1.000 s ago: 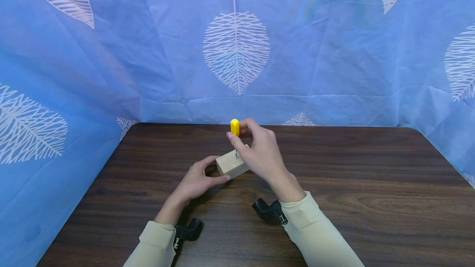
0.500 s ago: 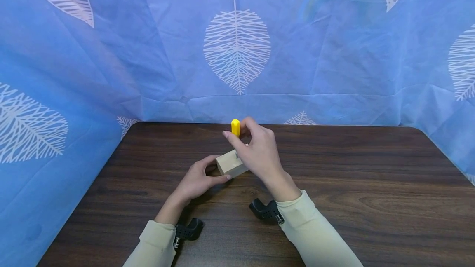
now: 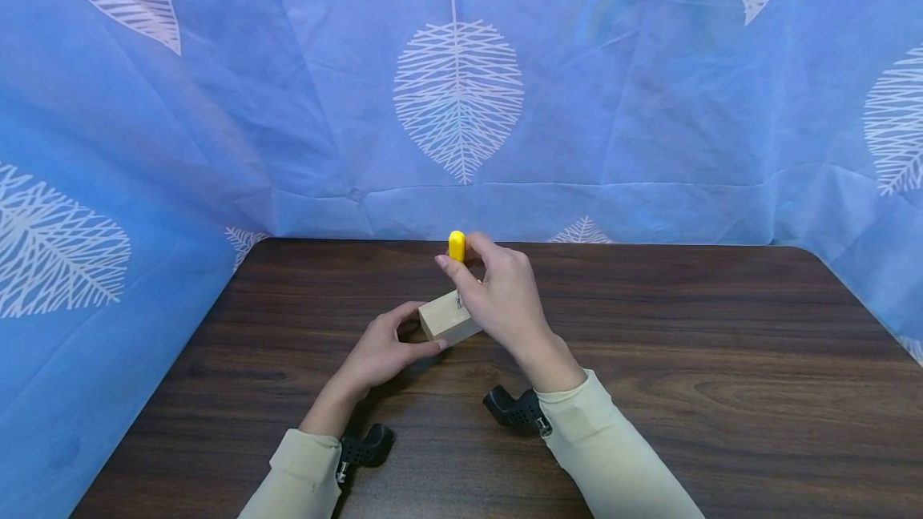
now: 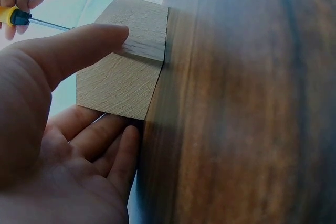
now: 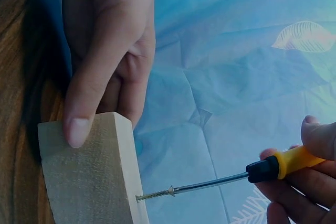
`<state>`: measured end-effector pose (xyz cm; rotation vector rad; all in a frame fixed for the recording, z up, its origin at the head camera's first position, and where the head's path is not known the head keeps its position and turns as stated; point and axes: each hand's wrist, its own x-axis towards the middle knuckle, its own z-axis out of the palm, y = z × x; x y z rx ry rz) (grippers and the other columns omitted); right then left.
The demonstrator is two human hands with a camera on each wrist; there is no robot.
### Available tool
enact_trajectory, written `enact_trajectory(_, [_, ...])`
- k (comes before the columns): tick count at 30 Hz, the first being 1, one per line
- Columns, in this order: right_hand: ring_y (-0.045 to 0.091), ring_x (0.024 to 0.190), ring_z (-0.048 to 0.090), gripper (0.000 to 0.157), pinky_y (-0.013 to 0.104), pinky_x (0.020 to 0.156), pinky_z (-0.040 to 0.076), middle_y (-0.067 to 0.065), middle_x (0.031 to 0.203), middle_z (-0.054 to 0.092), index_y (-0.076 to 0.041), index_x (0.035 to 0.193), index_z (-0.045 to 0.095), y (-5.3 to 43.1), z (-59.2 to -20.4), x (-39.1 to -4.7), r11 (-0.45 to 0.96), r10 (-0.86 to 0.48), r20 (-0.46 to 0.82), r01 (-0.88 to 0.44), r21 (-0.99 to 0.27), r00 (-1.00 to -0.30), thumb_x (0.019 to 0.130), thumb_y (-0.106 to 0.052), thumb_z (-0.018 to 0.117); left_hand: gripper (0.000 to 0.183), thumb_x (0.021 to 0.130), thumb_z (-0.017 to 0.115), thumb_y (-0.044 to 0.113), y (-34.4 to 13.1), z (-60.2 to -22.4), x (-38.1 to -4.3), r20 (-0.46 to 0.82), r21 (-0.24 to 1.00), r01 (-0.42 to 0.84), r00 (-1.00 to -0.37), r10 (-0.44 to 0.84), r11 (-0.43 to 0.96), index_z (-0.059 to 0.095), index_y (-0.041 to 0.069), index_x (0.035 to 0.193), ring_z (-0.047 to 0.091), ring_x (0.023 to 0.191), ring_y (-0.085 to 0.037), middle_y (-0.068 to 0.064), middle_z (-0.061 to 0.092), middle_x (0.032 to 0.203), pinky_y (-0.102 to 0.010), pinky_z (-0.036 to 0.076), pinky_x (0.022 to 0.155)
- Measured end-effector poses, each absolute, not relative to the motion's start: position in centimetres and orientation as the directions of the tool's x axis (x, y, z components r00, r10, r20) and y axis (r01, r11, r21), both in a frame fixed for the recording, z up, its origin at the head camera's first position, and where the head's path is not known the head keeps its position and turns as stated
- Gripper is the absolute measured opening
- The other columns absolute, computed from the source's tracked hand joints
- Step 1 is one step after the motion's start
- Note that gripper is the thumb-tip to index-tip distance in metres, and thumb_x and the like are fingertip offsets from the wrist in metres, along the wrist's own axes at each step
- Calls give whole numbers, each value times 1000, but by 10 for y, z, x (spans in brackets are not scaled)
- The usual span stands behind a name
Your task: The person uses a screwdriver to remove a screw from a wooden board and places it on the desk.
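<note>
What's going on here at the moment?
A person is working on a wooden block at a table. The left hand grips the block. The right hand holds a yellow-handled screwdriver, its tip at the head of a screw. The screw stands at the block's top face, much of its thread exposed.
</note>
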<state>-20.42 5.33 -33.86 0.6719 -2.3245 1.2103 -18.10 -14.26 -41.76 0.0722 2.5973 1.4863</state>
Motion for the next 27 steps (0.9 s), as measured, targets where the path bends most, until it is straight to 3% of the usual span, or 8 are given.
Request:
enact_trajectory(5, [11, 44, 33, 19, 26, 47, 31, 7, 93, 79, -10, 110, 76, 55, -336, -205, 467, -251, 531, -581, -666, -810, 104, -27, 74, 59, 94, 85, 34, -143, -418, -181, -108, 865, -34, -987, 118, 501, 64, 23, 147, 63, 131, -28, -3, 69, 142, -59, 48, 111])
enact_trajectory(8, [14, 52, 44, 20, 26, 52, 37, 6, 91, 77, -12, 113, 77, 57, -335, -206, 446, -274, 471, -545, -710, -838, 104, -29, 74, 58, 94, 85, 33, -142, -418, -182, -106, 866, -33, -987, 119, 498, 64, 23, 147, 63, 132, -29, -4, 69, 142, -60, 48, 112])
enact_trajectory(12, [17, 76, 66, 21, 31, 68, 50, 2, 97, 78, -16, 114, 77, 57, -334, -207, 434, -282, 407, -494, -754, -869, 104, -34, 74, 57, 93, 85, 32, -142, -418, -181, -103, 867, -32, -988, 116, 498, 65, 22, 146, 63, 134, -32, -6, 70, 142, -62, 47, 113])
enact_trajectory(16, [17, 92, 72, 19, 35, 79, 57, 0, 104, 78, -17, 111, 80, 57, -336, -209, 424, -264, 433, -507, -750, -862, 102, -34, 77, 57, 93, 85, 31, -141, -417, -181, -109, 864, -41, -988, 106, 501, 65, 23, 145, 63, 135, -32, -5, 69, 142, -63, 47, 114])
enact_trajectory(21, [15, 89, 68, 15, 30, 78, 57, -2, 105, 74, -17, 109, 83, 58, -337, -209, 391, -246, 480, -539, -746, -842, 98, -28, 82, 58, 92, 86, 32, -142, -418, -181, -101, 861, -33, -989, 107, 507, 65, 22, 145, 61, 136, -32, -5, 69, 143, -64, 46, 114])
enact_trajectory(27, [15, 84, 73, 27, 34, 78, 61, 1, 96, 79, -13, 116, 74, 59, -334, -208, 373, -201, 461, -502, -780, -865, 95, -24, 86, 58, 92, 86, 32, -142, -419, -182, -102, 860, -34, -989, 106, 510, 65, 22, 146, 62, 134, -31, -5, 70, 141, -62, 47, 113])
